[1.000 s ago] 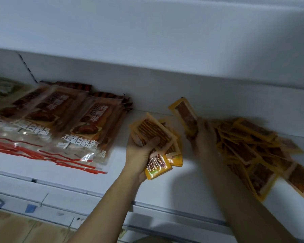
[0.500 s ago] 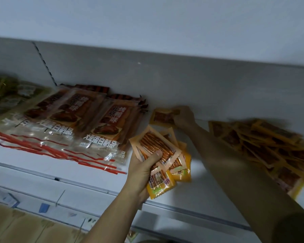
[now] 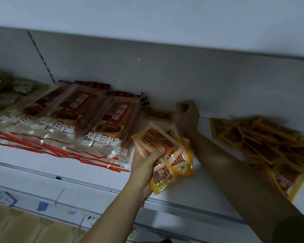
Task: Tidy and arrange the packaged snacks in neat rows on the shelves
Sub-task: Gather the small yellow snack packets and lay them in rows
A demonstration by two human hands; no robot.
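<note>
**Snack packets: orientation and grip**

Snack packets (image 3: 162, 151) fanned in our left hand (image 3: 146, 165) run lengthwise toward the shelf (image 3: 42, 165) back edge, above its front edge. Left thumb and fingers clamp the fan. Our right hand (image 3: 187, 114) is curled at the back edge beside one flat packet (image 3: 158, 114); contact unclear. Wrappers are orange-yellow with clear windows.

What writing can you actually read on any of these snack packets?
"北京烤鸭味": large clear packets at the shelf's left.
"大豆蛋白制品": white print lower on the same packets.
Small print beneath that: too small to read.
Orange packets in the left hand: print too blurred.
Yellow packet pile at right: too blurred.
</note>
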